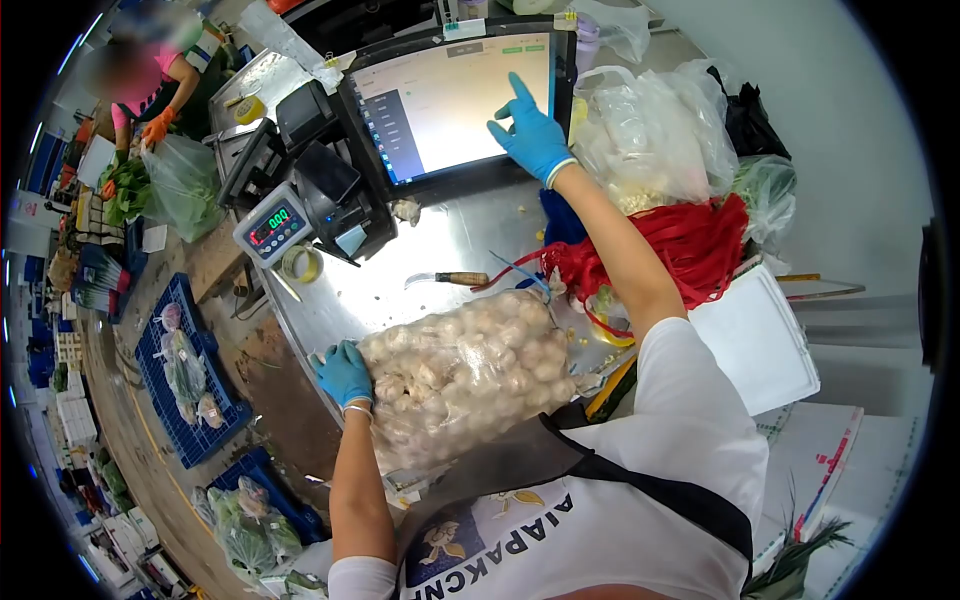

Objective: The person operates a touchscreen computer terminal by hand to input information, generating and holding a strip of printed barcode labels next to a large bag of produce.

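Note:
My right hand (pixel 535 132), in a blue glove, reaches over the lit touchscreen monitor (pixel 455 110). Its index finger is stretched out and it holds nothing; whether the fingertip touches the glass I cannot tell. A large clear plastic bag of garlic bulbs (pixel 465 365) lies on the metal table (pixel 440 235) against my apron. At the bag's left end, my left hand (pixel 343 374), also gloved in blue, rests with fingers apart by the table edge. Beyond the bag lies a curved knife (pixel 450 279) with a wooden handle.
A scale display (pixel 272 232) and a black label printer (pixel 330 185) stand left of the monitor. Red mesh netting (pixel 650 250) and clear plastic bags (pixel 650 125) lie to the right. Blue pallets (pixel 190 370) sit on the floor at left. A co-worker (pixel 150 85) handles greens at upper left.

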A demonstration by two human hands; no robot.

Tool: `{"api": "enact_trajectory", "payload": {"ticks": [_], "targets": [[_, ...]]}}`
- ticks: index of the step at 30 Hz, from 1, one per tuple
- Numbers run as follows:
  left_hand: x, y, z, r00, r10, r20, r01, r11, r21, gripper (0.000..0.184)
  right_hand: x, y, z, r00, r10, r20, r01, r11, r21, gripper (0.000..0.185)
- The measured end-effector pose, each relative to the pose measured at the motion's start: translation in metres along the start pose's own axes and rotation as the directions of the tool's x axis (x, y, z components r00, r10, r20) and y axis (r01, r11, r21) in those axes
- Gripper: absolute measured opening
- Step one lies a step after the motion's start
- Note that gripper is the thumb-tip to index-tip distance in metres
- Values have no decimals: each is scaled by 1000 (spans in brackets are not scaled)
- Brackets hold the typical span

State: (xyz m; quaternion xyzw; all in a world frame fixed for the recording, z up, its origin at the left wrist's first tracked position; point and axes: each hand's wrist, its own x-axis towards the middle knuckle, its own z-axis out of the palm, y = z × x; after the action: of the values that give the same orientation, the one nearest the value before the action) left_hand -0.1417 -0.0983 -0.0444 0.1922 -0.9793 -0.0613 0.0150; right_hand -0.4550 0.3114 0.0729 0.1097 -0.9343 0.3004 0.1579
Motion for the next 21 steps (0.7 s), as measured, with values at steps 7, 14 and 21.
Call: {"api": "enact_trajectory", "payload": {"ticks": [7,14,21], "targets": [[0,1,-3,1000,-13,25,14,1000,-14,38,-22,-22,23,977,-207,47,208,978,-14,62],[1,-2,0,998,-44,39,45,999,-27,39,-39,-54,23,937,-127,324,112,992,63,67],[0,2,-3,997,-76,23,76,997,-23,41,-59,-60,58,877,-204,436,189,979,78,32]]}}
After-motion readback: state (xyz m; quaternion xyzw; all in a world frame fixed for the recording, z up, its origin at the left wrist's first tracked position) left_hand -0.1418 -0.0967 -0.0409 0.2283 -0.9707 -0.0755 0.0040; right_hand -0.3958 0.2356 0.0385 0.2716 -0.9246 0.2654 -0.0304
